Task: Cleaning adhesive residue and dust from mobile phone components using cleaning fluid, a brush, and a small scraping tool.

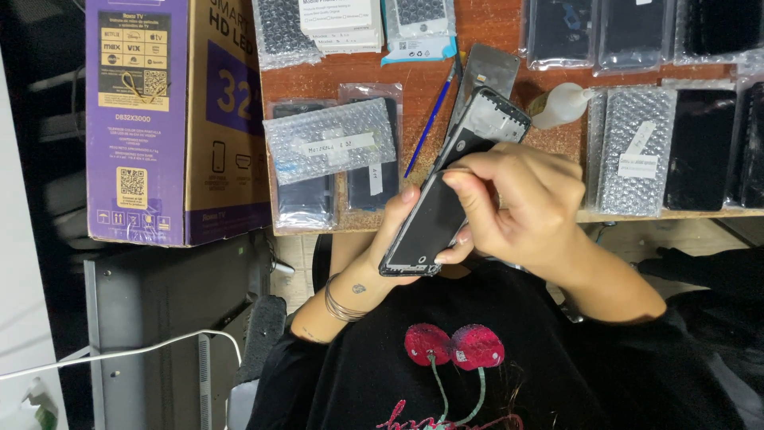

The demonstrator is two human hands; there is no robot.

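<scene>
Black glass and a dark frame: a phone (446, 191) with its screen panel partly lifted is held tilted above the lap, just in front of the table (446, 80) edge. Left hand (398, 239) cups the lower end from beneath, fingers curled round the body, thumb along the side. Right hand (525, 207) is closed over the upper half, fingertips pinched at the seam; whether a thin pick sits between them cannot be told. Bare frame end points toward a small white squeeze bottle (561, 105) and a blue tool (430, 119) on the table. Bubble-wrapped screens (330, 143) lie near, a purple-and-brown carton (175, 119) to the left. Risk, as judged: the lifted panel could crack or tear a ribbon if pried unevenly; the phone could slip to the floor, being held off the table.
</scene>
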